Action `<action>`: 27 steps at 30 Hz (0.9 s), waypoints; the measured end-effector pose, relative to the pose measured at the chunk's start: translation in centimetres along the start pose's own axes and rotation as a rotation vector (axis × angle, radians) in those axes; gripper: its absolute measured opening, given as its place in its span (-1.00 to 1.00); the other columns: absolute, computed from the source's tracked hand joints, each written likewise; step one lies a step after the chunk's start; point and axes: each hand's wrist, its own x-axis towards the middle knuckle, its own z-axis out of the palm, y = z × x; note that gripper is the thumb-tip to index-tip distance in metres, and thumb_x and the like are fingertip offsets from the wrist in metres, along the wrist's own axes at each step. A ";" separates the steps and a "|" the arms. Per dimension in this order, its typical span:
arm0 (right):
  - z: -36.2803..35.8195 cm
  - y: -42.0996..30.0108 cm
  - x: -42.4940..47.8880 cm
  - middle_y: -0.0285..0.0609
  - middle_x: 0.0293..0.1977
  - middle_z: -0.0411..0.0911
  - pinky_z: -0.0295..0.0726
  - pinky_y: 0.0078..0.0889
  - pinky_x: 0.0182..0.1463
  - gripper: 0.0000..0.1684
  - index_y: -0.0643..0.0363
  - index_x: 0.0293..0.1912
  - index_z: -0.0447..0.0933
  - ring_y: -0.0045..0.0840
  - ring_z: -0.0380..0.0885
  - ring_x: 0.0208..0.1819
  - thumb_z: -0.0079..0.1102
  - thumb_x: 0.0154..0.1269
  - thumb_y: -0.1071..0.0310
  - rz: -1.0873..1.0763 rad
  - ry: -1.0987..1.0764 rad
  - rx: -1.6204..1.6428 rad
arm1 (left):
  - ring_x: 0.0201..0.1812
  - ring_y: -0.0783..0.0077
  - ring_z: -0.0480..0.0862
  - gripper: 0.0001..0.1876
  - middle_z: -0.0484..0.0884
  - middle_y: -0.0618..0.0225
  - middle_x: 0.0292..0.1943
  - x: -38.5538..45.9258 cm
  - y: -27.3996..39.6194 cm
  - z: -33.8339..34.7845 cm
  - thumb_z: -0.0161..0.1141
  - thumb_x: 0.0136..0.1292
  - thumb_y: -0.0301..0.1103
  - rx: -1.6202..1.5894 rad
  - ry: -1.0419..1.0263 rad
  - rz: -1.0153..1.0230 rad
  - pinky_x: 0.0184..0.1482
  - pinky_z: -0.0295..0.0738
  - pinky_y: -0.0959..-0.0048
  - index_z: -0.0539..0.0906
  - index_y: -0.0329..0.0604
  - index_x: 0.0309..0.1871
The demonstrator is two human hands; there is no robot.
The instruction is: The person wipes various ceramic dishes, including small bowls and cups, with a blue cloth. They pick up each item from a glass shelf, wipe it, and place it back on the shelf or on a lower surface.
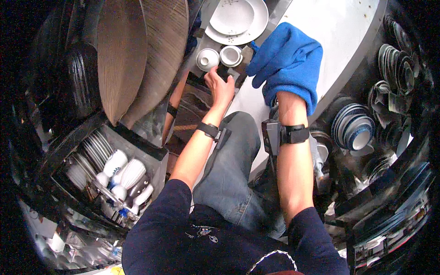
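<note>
My left hand (220, 87) reaches forward with thumb and index finger apart. Its fingertips are at the near rim of a small white lidded cup (207, 60); whether they touch it I cannot tell. Beside that cup sits a white cup (230, 55) on a small saucer. Behind both lies a large white plate (259, 20) with a smaller white plate (232, 15) on it. A blue cloth (295, 55) wraps my right hand, which holds it above a white surface (340, 31). Only the right wrist (292, 99) shows; the fingers are hidden in the cloth.
To the left stand large brown ribbed pieces (122, 62). A bin (160, 172) at lower left holds white plates (98, 146) and cups (132, 173). On the right are stacked blue-rimmed bowls (359, 132) and stacked dishes (400, 68). My bent knee (240, 127) is below the hands.
</note>
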 end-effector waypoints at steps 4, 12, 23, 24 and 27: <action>-0.4 0.6 0.0 -0.08 -0.24 0.66 0.58 -0.18 -0.01 -0.68 0.12 -0.11 0.61 -0.25 0.67 -0.16 0.42 0.20 0.19 -0.095 0.080 -0.003 | 0.44 -0.32 0.24 0.00 0.15 -0.20 0.45 3.0 -1.9 2.4 0.54 0.13 -0.36 0.101 0.092 -0.059 0.42 0.28 -0.17 0.18 0.02 0.60; -0.5 0.6 -0.4 -0.08 -0.24 0.65 0.58 -0.18 -0.01 -0.66 0.12 -0.09 0.61 -0.24 0.67 -0.16 0.42 0.20 0.19 -0.270 0.168 -0.007 | 0.56 -0.41 0.12 0.23 -0.04 -0.20 0.60 6.9 -6.5 4.3 0.71 -0.06 -0.20 0.308 0.230 0.014 0.57 0.16 -0.19 0.15 0.36 0.68; -1.8 -2.1 -2.9 -0.07 -0.24 0.65 0.58 -0.17 -0.01 -0.64 0.11 -0.07 0.60 -0.22 0.66 -0.16 0.43 0.19 0.19 -0.418 0.256 -0.103 | 0.57 -0.42 0.17 0.19 0.09 -0.22 0.58 8.7 -10.7 4.4 0.76 -0.09 -0.14 0.280 0.189 0.141 0.53 0.26 -0.25 0.24 0.29 0.65; -1.5 -2.2 -2.8 -0.07 -0.24 0.64 0.58 -0.17 -0.01 -0.64 0.11 -0.06 0.60 -0.22 0.66 -0.16 0.43 0.19 0.19 -0.432 0.253 -0.096 | 0.57 -0.42 0.18 0.20 0.11 -0.23 0.57 8.6 -11.7 4.3 0.76 -0.10 -0.14 0.286 0.209 0.150 0.53 0.28 -0.24 0.25 0.28 0.64; -3.1 -2.7 -3.3 -0.07 -0.23 0.64 0.58 -0.17 -0.01 -0.63 0.11 -0.06 0.60 -0.21 0.66 -0.16 0.43 0.18 0.19 -0.414 0.289 -0.160 | 0.56 -0.41 0.19 0.20 0.11 -0.24 0.55 9.2 -9.9 4.7 0.75 -0.09 -0.16 0.289 0.155 0.210 0.53 0.28 -0.21 0.23 0.22 0.65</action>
